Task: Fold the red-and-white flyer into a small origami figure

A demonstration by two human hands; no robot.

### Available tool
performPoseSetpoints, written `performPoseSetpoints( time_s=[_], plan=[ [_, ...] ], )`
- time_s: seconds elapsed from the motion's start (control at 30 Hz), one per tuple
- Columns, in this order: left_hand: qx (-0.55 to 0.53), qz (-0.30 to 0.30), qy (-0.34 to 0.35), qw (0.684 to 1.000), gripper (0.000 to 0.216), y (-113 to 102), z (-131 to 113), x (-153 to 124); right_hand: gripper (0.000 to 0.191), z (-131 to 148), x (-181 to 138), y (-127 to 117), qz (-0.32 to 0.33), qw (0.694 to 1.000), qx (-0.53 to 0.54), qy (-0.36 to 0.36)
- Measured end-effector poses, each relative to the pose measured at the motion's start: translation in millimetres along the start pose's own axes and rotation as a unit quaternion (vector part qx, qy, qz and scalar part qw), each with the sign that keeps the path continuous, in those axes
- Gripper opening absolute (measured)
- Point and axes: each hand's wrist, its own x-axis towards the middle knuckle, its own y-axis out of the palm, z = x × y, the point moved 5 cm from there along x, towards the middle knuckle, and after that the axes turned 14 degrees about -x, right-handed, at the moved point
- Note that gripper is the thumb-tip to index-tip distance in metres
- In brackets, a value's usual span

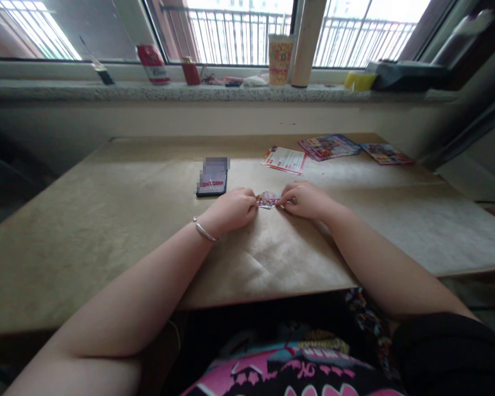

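A small piece of folded, colourfully printed paper (268, 199) lies on the table between my two hands. My left hand (237, 206), with a silver bangle at the wrist, has its curled fingers closed on the paper's left edge. On the opposite edge, my right hand (303, 199) pinches the paper between thumb and fingers. A phone (213, 177) rests just beyond my left hand, its screen lit and partly blurred. Past my right hand lies a white printed sheet (285, 159) with a red border.
Colourful printed leaflets (330, 147) are stacked at the table's back right, with another leaflet pile (386, 154) beside them. Along the stone windowsill (231, 94) stand a red can (153, 65), a red bottle (190, 71), a patterned cup (280, 60) and a dark box (410, 76).
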Motion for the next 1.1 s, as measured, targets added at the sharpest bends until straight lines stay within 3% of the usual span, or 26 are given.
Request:
performPoseSetpoints(
  time_s=[0.37, 0.63, 0.9, 1.1],
  plan=[
    [0.006, -0.013, -0.003, 1.0, 0.023, 0, -1, -3, 0.022, -1, -2, 5, -0.036, 0.999, 0.029, -0.021],
    [-0.013, 0.0, 0.023, 1.0, 0.034, 0, -6, -7, 0.023, 10, -3, -6, -0.023, 0.997, -0.044, -0.063],
    [0.023, -0.043, -0.009, 0.999, 0.033, -2, -1, -7, 0.022, 23, -2, -3, -0.045, 0.99, 0.088, -0.101],
    [0.0, -0.026, -0.017, 1.0, 0.038, 4, -1, -7, 0.02, 15, -1, 1, -0.081, 0.989, 0.1, -0.066]
  ],
)
